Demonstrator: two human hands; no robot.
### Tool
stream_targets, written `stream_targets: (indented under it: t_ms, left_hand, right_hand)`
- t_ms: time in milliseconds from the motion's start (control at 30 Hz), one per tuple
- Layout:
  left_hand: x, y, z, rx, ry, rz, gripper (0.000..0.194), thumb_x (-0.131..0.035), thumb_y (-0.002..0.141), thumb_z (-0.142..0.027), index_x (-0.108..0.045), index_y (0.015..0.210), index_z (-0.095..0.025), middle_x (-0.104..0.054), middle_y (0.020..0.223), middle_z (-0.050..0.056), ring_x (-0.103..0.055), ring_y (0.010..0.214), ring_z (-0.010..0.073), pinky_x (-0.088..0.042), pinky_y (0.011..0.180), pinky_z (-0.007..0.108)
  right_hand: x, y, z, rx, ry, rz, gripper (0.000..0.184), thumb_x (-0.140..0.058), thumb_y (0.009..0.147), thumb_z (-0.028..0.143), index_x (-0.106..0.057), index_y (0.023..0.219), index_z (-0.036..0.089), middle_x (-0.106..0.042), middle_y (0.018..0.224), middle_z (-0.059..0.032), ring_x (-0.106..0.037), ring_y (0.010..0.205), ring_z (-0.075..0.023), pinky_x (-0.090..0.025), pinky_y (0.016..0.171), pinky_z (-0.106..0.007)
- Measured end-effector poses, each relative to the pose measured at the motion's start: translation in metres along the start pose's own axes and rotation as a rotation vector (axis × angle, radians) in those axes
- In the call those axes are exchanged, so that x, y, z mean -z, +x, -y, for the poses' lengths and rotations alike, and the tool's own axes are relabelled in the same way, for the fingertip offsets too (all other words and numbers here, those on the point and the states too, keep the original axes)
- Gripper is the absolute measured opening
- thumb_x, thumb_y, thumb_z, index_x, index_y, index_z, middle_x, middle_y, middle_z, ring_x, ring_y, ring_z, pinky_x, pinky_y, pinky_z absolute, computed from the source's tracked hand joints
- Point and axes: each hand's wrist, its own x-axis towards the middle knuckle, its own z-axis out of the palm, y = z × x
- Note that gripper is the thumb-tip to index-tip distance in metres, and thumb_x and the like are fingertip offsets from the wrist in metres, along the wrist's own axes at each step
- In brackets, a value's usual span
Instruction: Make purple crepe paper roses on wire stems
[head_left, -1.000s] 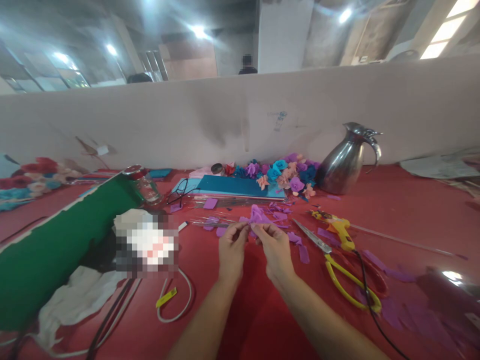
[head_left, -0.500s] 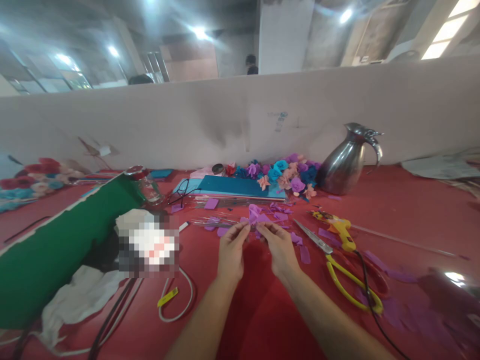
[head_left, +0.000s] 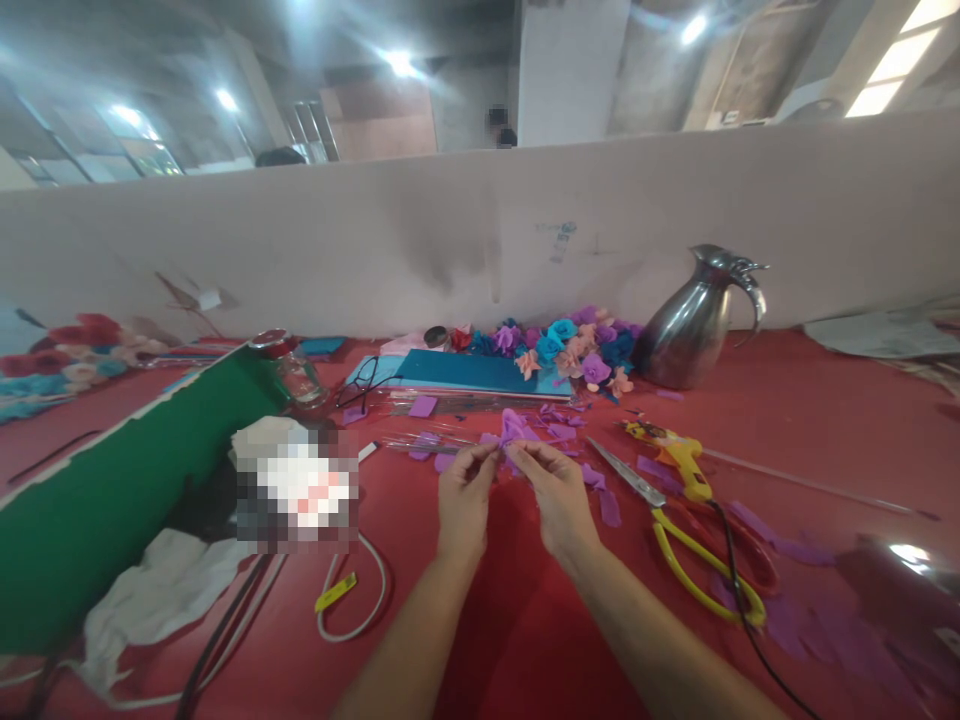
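Note:
A purple crepe-paper flower [head_left: 516, 426] stands up between my fingertips, partly folded and small. My left hand [head_left: 466, 492] pinches its base from the left with thumb and forefinger. From the other side my right hand [head_left: 553, 487] pinches the same base, its thumb close to the left one. The fingers hide the lower end of the flower. Loose purple paper pieces [head_left: 592, 478] lie around and behind my hands on the red table [head_left: 517, 640]. To the right are large yellow-handled scissors [head_left: 660, 520], blades half pointing toward my hands.
A yellow glue gun [head_left: 682, 462] lies behind the scissors, its black cord crossing the handles. Finished paper flowers [head_left: 577, 350] are heaped beside a metal jug [head_left: 690, 325]. At left stand a glass jar [head_left: 296, 375] and a green board [head_left: 142, 500], with white cable [head_left: 386, 590] nearby.
My right hand has shifted slightly left, bringing the fingertips closer together. The purple paper now leans a little differently between them. Everything else on the table stays put.

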Motion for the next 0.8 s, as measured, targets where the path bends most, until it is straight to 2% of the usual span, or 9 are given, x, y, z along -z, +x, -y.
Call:
stream_targets:
  t_ms: [167, 367, 567, 700, 800]
  left_hand:
    - [0.001, -0.001, -0.001, -0.077, 0.096, -0.018, 0.014, -0.072, 0.07, -0.027, -0.076, 0.081, -0.02, -0.069, 0.082, 0.004, -0.058, 0.075, 0.0162, -0.045, 0.072, 0.027]
    - [0.002, 0.0, 0.0, 0.111, -0.187, -0.006, 0.023, -0.076, 0.063, -0.026, -0.073, 0.084, -0.017, -0.071, 0.083, 0.004, -0.061, 0.076, 0.0153, -0.046, 0.073, 0.027]
    - [-0.001, 0.001, -0.003, 0.214, -0.318, -0.012, 0.023, -0.08, 0.057, -0.02, -0.073, 0.078, -0.017, -0.07, 0.078, 0.001, -0.06, 0.07, 0.0095, -0.043, 0.066, 0.02]
    - [-0.001, 0.002, -0.002, 0.256, -0.348, 0.049, 0.021, -0.082, 0.056, -0.02, -0.072, 0.075, -0.018, -0.068, 0.075, 0.0, -0.057, 0.064, 0.0075, -0.043, 0.063, 0.019]
    - [0.0, 0.004, 0.002, 0.251, -0.343, 0.101, 0.021, -0.081, 0.058, -0.022, -0.072, 0.075, -0.018, -0.067, 0.073, -0.001, -0.056, 0.063, 0.0083, -0.044, 0.065, 0.021]
  right_hand:
    - [-0.003, -0.007, 0.001, 0.033, -0.021, 0.016, 0.016, -0.074, 0.066, 0.033, -0.075, 0.078, 0.021, -0.072, 0.077, -0.0018, -0.063, 0.077, -0.0186, -0.05, 0.079, -0.034]
    - [-0.002, -0.022, 0.003, 0.154, -0.246, 0.163, 0.012, -0.067, 0.076, 0.028, -0.075, 0.083, 0.022, -0.073, 0.082, -0.0035, -0.064, 0.081, -0.0199, -0.049, 0.081, -0.035]
    - [0.005, -0.009, 0.002, 0.102, -0.136, 0.002, 0.012, -0.07, 0.07, 0.03, -0.072, 0.077, 0.021, -0.073, 0.077, -0.0023, -0.064, 0.076, -0.0189, -0.05, 0.075, -0.034]
    - [0.001, -0.003, 0.0, 0.108, -0.127, 0.003, 0.011, -0.069, 0.07, 0.03, -0.072, 0.077, 0.021, -0.073, 0.076, -0.002, -0.064, 0.074, -0.018, -0.05, 0.074, -0.032]
    - [0.001, -0.002, 0.001, 0.132, -0.271, 0.032, 0.012, -0.067, 0.072, 0.031, -0.072, 0.077, 0.02, -0.073, 0.075, -0.0025, -0.064, 0.071, -0.0183, -0.049, 0.07, -0.032]
